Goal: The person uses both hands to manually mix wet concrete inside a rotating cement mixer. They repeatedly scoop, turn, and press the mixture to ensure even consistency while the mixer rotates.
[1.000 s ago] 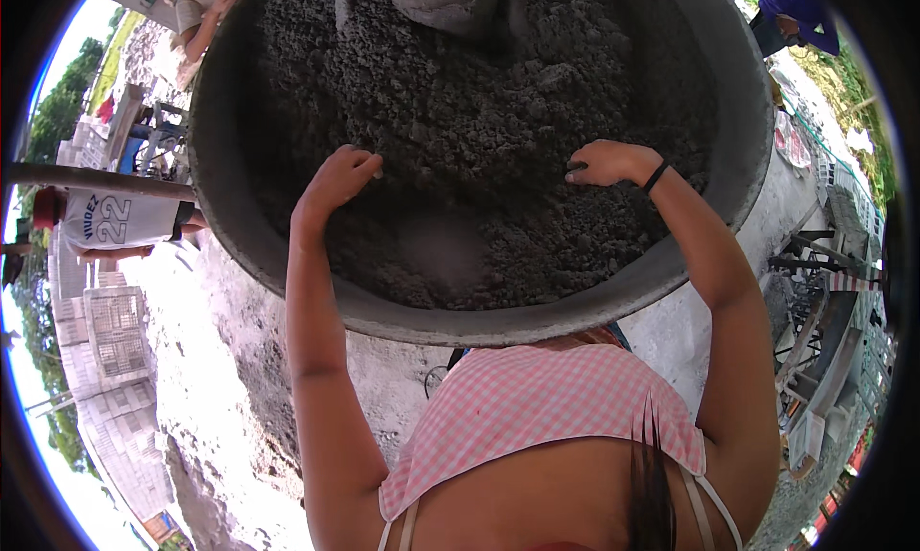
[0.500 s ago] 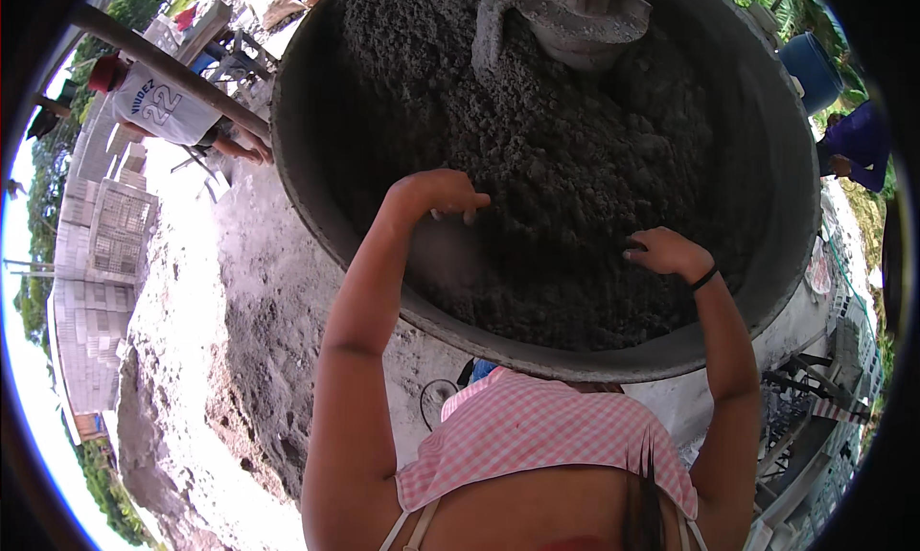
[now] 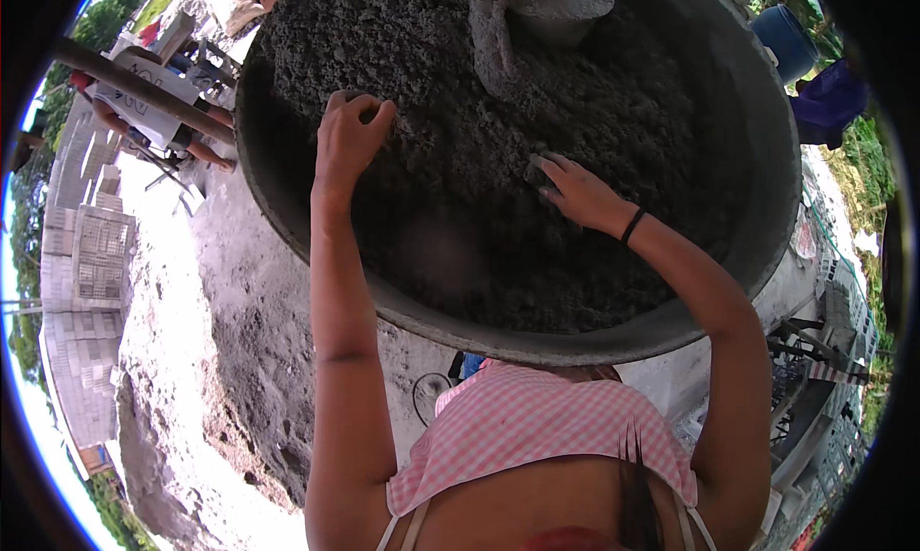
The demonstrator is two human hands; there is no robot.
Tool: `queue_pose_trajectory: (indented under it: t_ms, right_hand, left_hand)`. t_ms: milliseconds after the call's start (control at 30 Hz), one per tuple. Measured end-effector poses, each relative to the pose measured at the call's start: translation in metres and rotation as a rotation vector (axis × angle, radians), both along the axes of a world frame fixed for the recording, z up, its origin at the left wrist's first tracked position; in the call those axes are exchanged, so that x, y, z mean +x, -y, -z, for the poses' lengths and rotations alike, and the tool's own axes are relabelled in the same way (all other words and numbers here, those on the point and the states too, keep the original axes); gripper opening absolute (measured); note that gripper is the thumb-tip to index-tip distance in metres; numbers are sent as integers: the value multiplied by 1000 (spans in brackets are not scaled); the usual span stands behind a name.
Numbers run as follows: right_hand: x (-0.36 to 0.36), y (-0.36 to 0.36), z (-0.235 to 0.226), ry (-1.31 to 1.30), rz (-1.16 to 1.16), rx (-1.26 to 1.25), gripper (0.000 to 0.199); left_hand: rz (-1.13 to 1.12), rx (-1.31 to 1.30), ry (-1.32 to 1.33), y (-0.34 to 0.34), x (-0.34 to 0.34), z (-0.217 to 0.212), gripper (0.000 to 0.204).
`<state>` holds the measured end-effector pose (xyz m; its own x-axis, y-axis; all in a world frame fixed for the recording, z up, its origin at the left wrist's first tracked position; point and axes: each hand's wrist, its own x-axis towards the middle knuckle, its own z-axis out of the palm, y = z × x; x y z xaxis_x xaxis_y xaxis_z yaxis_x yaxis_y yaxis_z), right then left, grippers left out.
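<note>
A large round metal mixer pan (image 3: 757, 216) holds dark grey, crumbly cement mix (image 3: 431, 149). Over the left part of the mix is my left hand (image 3: 352, 139), its fingers bent inward toward the thumb; whatever they may pinch is hidden. My right hand (image 3: 585, 195), with a dark band at the wrist, reaches across the middle of the mix. Its fingers stretch out and the thumb stands apart, with grey at the fingertips. Whether the fingertips touch the mix I cannot tell. A cement-caked mixing arm (image 3: 494, 43) dips into the mix beyond my hands.
A metal bar (image 3: 144, 89) runs to the pan's left rim. Behind it a person in a white shirt (image 3: 144, 101) bends over. Concrete blocks (image 3: 91, 331) are stacked far left, near a sand heap (image 3: 249, 388). A blue drum (image 3: 786, 43) and a person in purple (image 3: 832, 101) are at right.
My left hand has moved left and farther over the pan. The right hand has swung left and away from me toward the middle. The pan sits slightly more to the left in view.
</note>
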<state>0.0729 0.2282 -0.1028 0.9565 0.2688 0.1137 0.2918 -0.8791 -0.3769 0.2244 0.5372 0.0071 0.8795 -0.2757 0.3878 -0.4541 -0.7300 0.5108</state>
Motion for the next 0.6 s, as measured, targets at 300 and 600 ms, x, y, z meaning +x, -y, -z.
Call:
queue_pose_trajectory:
  t_ms: [300, 600]
  right_hand:
    - [0, -3, 3, -169, 122, -279, 34]
    - [-74, 89, -102, -303, 395, 71, 46]
  left_hand:
    - [-317, -505, 521, -57, 12, -3, 32]
    - [-429, -1146, 523, -66, 9, -8, 44]
